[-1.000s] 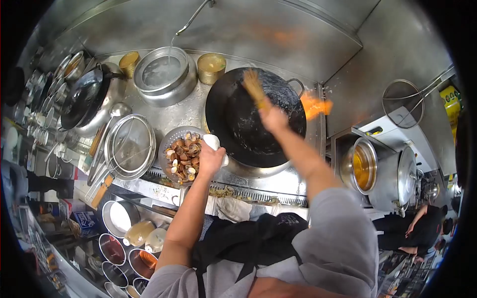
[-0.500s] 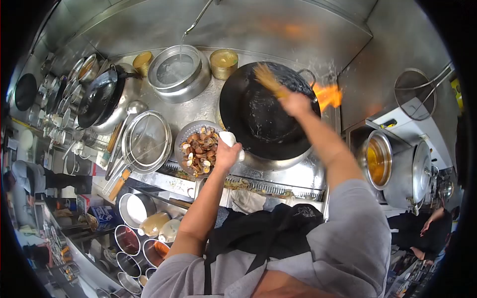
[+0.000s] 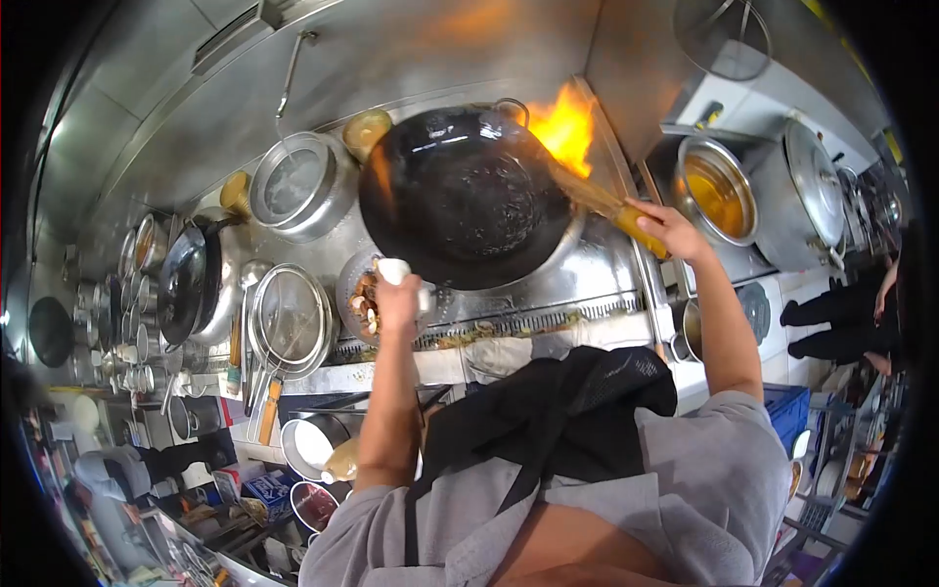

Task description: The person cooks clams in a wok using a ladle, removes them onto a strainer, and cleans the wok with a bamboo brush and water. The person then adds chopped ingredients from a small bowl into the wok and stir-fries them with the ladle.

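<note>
A white cloth [image 3: 394,270] is clamped in the left hand [image 3: 399,301], with the fingers closed around it at the near left rim of the black wok [image 3: 460,201]. Whether a handle is gripped inside the cloth cannot be told. A brush [image 3: 595,198] is held by its thick end in the right hand [image 3: 673,235], the fingers closed around it. Its bristles are pointed far and left, toward the wok's right rim; whether the rim is touched cannot be told. The wok's bowl lies left of the right hand and on the far side of the left hand. Flames [image 3: 565,132] are seen at the wok's far right side, just beside the bristles. The clams [image 3: 366,298] are held in a perforated bowl [image 3: 350,277], partly hidden by the left hand.
</note>
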The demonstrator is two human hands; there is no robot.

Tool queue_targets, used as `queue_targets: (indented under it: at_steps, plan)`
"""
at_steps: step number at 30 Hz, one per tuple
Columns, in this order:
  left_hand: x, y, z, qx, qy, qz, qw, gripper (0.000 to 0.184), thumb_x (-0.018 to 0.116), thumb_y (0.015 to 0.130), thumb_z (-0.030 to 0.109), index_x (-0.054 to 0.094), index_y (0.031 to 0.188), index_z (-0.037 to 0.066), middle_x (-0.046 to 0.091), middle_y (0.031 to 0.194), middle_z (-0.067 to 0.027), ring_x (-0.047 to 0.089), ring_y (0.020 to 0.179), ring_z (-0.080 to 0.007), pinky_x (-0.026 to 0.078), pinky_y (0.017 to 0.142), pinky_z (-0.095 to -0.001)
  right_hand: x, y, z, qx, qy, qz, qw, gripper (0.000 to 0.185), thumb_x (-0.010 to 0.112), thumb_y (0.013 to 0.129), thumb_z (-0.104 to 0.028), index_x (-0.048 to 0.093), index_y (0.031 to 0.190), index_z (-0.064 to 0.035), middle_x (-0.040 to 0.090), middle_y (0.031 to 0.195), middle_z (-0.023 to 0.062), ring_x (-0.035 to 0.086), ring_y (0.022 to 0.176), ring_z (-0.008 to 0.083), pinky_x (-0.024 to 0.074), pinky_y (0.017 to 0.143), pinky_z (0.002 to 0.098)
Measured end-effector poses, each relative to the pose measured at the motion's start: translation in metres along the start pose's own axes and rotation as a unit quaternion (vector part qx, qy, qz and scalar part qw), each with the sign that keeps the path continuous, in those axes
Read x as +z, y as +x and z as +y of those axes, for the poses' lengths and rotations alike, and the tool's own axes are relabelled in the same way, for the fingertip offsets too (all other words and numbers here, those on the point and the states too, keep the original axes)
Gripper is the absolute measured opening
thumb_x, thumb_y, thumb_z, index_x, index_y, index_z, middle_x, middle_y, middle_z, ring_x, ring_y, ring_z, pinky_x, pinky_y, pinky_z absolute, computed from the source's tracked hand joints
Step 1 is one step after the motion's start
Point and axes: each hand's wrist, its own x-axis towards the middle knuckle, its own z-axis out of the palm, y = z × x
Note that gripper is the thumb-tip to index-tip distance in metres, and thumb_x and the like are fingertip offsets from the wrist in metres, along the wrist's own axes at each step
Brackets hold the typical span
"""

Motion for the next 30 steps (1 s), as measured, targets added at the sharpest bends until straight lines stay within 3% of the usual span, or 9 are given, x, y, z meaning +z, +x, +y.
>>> queue_targets:
  at_steps: [2,4,8,14,19,24,26,28,30]
  plan:
    - [-0.009,-0.015,0.051,-0.005,0.098,-0.023,0.995,0.027,0.062,0.076,0.010,0.062,0.102,0.000,0.064,0.086,-0.0062,0.061,0.073,-0.0161,0.050,0.065,-0.0320,0.000,-0.019,0.031,-0.020,0.033,0.042,0.998,0.050,0.058,0.098,-0.027,0.049,0.142,-0.0048,0.062,0.127,0.0112,0.053,0.115,0.0145,0.0385,0.103,0.0281]
    - [-0.007,-0.006,0.075,0.050,0.126,0.000,0.991,0.025,0.062,0.075,0.008,0.061,0.099,0.000,0.066,0.086,-0.0082,0.063,0.074,-0.0178,0.051,0.066,-0.0346,-0.002,-0.023,0.063,-0.025,0.027,0.111,0.993,0.052,0.058,0.098,-0.031,0.049,0.142,-0.0061,0.065,0.116,0.0092,0.059,0.102,0.0140,0.0465,0.090,0.0284]
    - [0.007,0.010,0.110,0.107,0.182,-0.003,0.977,0.030,0.063,0.074,0.011,0.061,0.101,-0.002,0.066,0.088,-0.0095,0.063,0.078,-0.0191,0.051,0.070,-0.0350,-0.007,-0.024,0.101,0.160,0.103,0.111,0.975,0.053,0.060,0.096,-0.041,0.053,0.141,-0.0134,0.063,0.091,0.0038,0.056,0.071,0.0099,0.0443,0.052,0.0305]
    - [0.022,0.021,0.130,0.163,0.282,0.017,0.945,0.043,0.064,0.074,0.014,0.059,0.112,-0.005,0.068,0.097,-0.0160,0.065,0.090,-0.0267,0.050,0.082,-0.0388,0.000,-0.008,0.121,0.159,0.306,0.062,0.937,0.059,0.062,0.094,-0.042,0.042,0.143,-0.0183,0.057,0.096,0.0047,0.059,0.071,0.0162,0.0507,0.055,0.0330]
    - [0.067,-0.043,0.176,0.242,0.402,0.069,0.881,0.037,0.065,0.075,0.019,0.056,0.105,-0.001,0.066,0.096,-0.0263,0.064,0.093,-0.0436,0.049,0.084,-0.0457,0.023,0.032,0.108,0.164,0.414,-0.001,0.895,0.054,0.064,0.092,-0.041,0.044,0.138,-0.0216,0.057,0.099,0.0056,0.059,0.068,0.0203,0.0523,0.056,0.0346]
    - [0.072,-0.127,0.138,0.247,0.366,0.042,0.896,0.049,0.069,0.074,0.017,0.051,0.117,0.002,0.064,0.098,-0.0276,0.064,0.096,-0.0455,0.050,0.084,-0.0485,0.079,0.033,0.092,0.200,0.514,0.011,0.834,0.047,0.063,0.093,-0.035,0.048,0.135,-0.0235,0.057,0.089,0.0059,0.058,0.062,0.0222,0.0475,0.046,0.0368]
    - [0.055,-0.149,0.093,0.330,0.365,0.034,0.870,0.059,0.070,0.073,0.013,0.048,0.127,0.002,0.062,0.106,-0.0274,0.064,0.099,-0.0451,0.052,0.084,-0.0476,0.086,0.012,0.080,0.184,0.527,0.064,0.827,0.044,0.060,0.095,-0.041,0.048,0.129,-0.0169,0.056,0.082,0.0072,0.056,0.055,0.0222,0.0441,0.041,0.0372]
    - [0.047,-0.157,0.073,0.304,0.376,0.022,0.875,0.067,0.070,0.072,0.010,0.044,0.133,0.002,0.060,0.112,-0.0267,0.063,0.100,-0.0453,0.052,0.086,-0.0466,0.081,0.007,0.082,0.197,0.504,0.068,0.839,0.046,0.061,0.094,-0.045,0.049,0.127,-0.0158,0.056,0.080,0.0064,0.057,0.056,0.0217,0.0438,0.041,0.0369]
    - [0.042,-0.140,0.077,0.207,0.312,0.029,0.927,0.061,0.068,0.071,0.009,0.046,0.128,0.001,0.065,0.100,-0.0209,0.066,0.099,-0.0380,0.051,0.086,-0.0417,0.062,0.015,0.076,0.229,0.447,0.039,0.864,0.041,0.060,0.094,-0.043,0.052,0.126,-0.0175,0.059,0.083,0.0071,0.058,0.055,0.0233,0.0451,0.041,0.0380]
